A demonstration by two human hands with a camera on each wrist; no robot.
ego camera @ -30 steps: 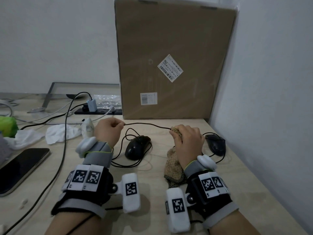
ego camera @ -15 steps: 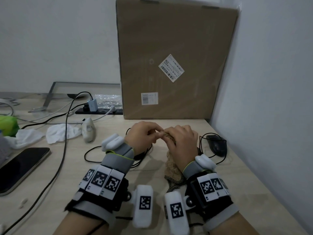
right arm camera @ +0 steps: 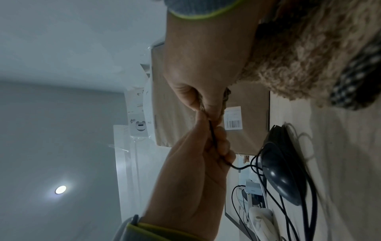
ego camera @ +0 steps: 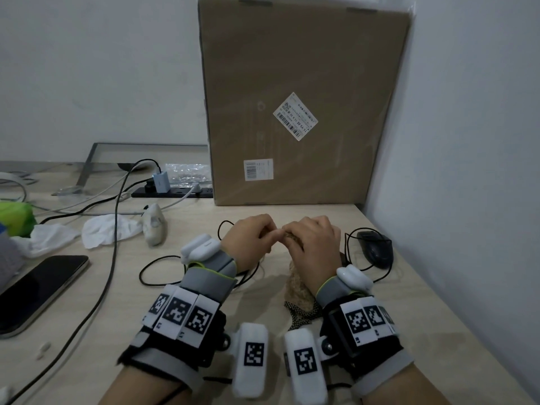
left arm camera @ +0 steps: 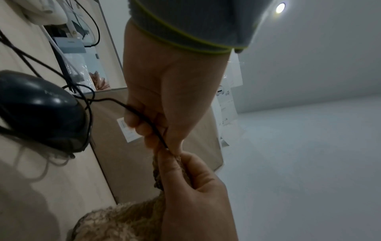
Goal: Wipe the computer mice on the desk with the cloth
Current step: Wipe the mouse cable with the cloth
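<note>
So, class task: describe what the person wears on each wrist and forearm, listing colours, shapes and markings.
Both hands, left and right, are bare. Each wrist has a grey cuff edged in yellow-green, with a rounded white pod on top. Behind it sits a black strap carrying white blocks printed with black square codes.

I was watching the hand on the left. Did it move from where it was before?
Yes. The left hand slid right along the desk, away from the white tissue, and now meets the right hand in front of the cardboard box.

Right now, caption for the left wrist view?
Left hand pinches black mouse cable; right hand wipes it with tan cloth.
</note>
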